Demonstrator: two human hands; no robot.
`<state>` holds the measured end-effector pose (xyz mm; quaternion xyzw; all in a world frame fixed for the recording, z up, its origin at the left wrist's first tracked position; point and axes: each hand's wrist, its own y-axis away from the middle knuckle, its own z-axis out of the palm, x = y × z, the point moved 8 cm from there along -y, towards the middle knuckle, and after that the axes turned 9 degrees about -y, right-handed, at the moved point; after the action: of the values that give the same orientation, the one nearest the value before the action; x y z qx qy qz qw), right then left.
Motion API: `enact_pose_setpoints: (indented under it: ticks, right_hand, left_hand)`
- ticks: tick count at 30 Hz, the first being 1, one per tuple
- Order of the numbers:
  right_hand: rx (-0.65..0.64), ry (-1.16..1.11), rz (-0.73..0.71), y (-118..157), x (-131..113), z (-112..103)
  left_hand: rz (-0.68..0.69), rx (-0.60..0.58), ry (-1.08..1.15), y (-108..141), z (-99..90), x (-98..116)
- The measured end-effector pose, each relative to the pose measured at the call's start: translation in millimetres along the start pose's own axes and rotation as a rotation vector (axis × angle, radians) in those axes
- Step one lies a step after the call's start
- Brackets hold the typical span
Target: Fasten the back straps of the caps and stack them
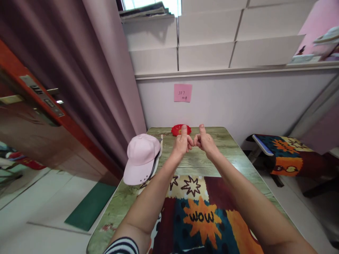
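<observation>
Both arms reach forward over the wooden-look table (196, 162). My left hand (181, 141) is closed with its thumb pointing up, and nothing shows in its curled fingers. Facing it, my right hand (206, 141) makes the same thumb-up fist, also holding nothing visible. The two hands are close together, knuckles towards each other. Just behind my left hand, a red scalloped dish (176, 130) stands near the table's back edge, partly covered by the thumb. To the left lies a pale pink cap (143, 151), with more dark-edged headwear partly hidden under it.
A patterned cloth (202, 218) marked "WOW" covers the near part of the table. On the wall is a pink note (182, 92). A curtain (106, 70) and a wooden door (29, 116) stand left. A cloth-covered bench (286, 151) is at right.
</observation>
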<state>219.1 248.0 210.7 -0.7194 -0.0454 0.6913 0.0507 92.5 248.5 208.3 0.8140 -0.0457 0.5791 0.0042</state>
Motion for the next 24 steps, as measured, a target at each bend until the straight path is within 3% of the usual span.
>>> enact_pose_setpoints:
  ticks: [3,5,6,9,12,15,18,21,24]
  right_hand:
    - [-0.052,0.010,-0.039,18.2,34.8,-0.3]
    - [-0.083,0.082,-0.016,37.3,74.6,-2.0]
    - [-0.119,0.129,0.011,48.2,97.5,-1.3]
    - [-0.180,0.255,0.059,80.0,159.3,-2.0]
    - [-0.153,0.326,0.076,103.4,197.7,-5.8]
    - [-0.117,0.413,0.024,117.8,209.0,-6.8]
    - [-0.106,0.556,-0.074,125.8,206.4,-3.9]
    - [-0.117,0.664,-0.159,129.5,203.1,0.7]
    - [-0.113,0.701,-0.188,130.4,202.0,2.1]
  left_hand:
    - [-0.004,-0.155,-0.082,16.2,10.3,-37.5]
    - [-0.030,-0.266,-0.169,37.4,13.4,-73.0]
    - [-0.031,-0.260,-0.219,48.4,8.8,-89.4]
    - [0.025,-0.023,-0.262,76.1,-27.6,-120.7]
    - [0.080,0.329,-0.287,97.3,-85.3,-131.8]
    - [0.114,0.677,-0.396,112.1,-151.5,-130.6]
    - [0.115,0.922,-0.543,113.9,-206.7,-125.3]
    - [0.061,0.950,-0.598,94.2,-235.7,-126.1]
    - [-0.047,0.858,-0.588,66.1,-240.6,-135.1]
